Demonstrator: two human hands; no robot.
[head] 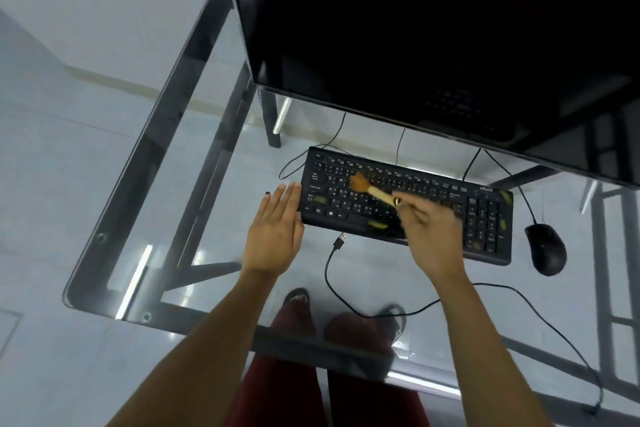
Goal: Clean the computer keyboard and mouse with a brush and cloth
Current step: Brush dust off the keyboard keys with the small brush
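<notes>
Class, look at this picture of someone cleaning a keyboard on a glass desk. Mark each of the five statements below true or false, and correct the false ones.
1. The right hand holds the brush. True.
2. The brush bristles are on the mouse. False: they are on the left part of the keyboard; the mouse lies untouched to its right.
3. The left hand lies flat with straight fingers by the keyboard's left end. True.
4. The monitor shows a bright picture. False: its screen is dark.
5. A loose USB plug lies on the glass in front of the keyboard. True.
</notes>
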